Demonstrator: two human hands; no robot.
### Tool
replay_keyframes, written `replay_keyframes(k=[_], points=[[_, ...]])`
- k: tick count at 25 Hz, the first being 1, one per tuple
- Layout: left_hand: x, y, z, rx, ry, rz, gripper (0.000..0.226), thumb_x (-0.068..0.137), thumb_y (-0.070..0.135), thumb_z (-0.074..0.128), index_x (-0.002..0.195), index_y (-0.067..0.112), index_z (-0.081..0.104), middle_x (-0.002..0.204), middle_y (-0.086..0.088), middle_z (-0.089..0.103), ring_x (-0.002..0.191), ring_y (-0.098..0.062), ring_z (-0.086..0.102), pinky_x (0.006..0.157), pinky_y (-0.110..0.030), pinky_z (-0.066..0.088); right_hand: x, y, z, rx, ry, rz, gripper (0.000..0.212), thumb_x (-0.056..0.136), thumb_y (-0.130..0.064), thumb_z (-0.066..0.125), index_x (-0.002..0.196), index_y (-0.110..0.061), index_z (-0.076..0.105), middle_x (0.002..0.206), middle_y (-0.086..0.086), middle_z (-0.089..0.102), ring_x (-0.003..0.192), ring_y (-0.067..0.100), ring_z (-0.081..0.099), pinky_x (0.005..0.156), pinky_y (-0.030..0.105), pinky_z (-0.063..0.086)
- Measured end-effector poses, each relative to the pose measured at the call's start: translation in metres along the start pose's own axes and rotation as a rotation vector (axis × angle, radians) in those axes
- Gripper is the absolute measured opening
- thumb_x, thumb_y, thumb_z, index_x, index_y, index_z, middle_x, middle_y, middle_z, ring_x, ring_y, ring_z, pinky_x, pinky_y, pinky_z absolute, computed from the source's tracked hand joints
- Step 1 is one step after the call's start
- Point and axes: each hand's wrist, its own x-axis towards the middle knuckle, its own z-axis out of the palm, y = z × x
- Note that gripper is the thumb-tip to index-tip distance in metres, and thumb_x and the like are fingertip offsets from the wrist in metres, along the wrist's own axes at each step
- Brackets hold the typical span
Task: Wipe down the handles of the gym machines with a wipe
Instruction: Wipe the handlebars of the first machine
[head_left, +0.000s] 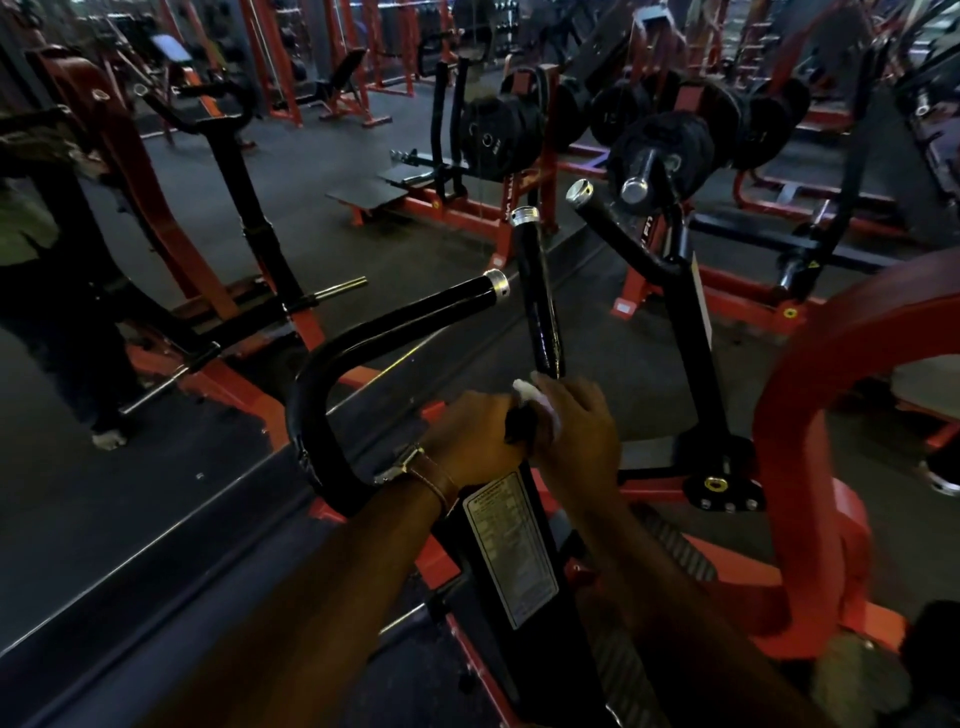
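Observation:
A black upright handle (537, 301) with a silver end cap rises in the middle of the view. Both hands meet at its base. My right hand (576, 431) wraps a white wipe (530, 392) around the lower part of this handle. My left hand (472, 434), with a watch on its wrist, grips the bar just below and left of the wipe. A second black curved handle (395, 327) bends away to the left, and a third handle (613, 223) angles up at the right.
Loaded black weight plates (660, 150) hang on the sleeve behind the handles. A red machine frame (800, 415) arcs at the right. A mirror at the left reflects a person and red machines. More red racks stand across the dark floor.

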Motion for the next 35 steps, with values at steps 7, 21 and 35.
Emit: replay_keyframes(k=[7,21,35], points=[[-0.003,-0.002,0.001,-0.024,0.029,0.030,0.023,0.089,0.028,0.070,0.110,0.019,0.068,0.091,0.004,0.071,0.076,-0.009,0.065,0.066,-0.022,0.051,0.012,-0.011,-0.013,0.130,-0.185,0.136,0.008,0.090,-0.010,0.068,0.091,-0.010,0.076,0.084,-0.004,0.067,0.073,0.004,0.062,0.073,0.027,0.057],[-0.002,-0.002,0.001,-0.099,-0.039,-0.138,0.029,0.098,0.041,0.056,0.099,0.014,0.069,0.086,-0.002,0.069,0.075,-0.017,0.066,0.071,-0.039,0.058,0.015,-0.002,0.002,0.189,0.197,0.356,0.008,0.090,-0.003,0.064,0.090,-0.011,0.067,0.096,0.001,0.060,0.083,0.011,0.057,0.074,0.021,0.049],[-0.001,-0.003,0.003,-0.118,0.002,-0.221,0.030,0.096,0.046,0.058,0.102,0.017,0.066,0.089,-0.001,0.068,0.078,-0.014,0.066,0.076,-0.041,0.059,0.001,0.008,0.014,1.138,-0.136,1.171,0.023,0.101,-0.014,0.049,0.102,-0.014,0.072,0.081,0.010,0.073,0.071,0.020,0.067,0.064,0.032,0.054]])
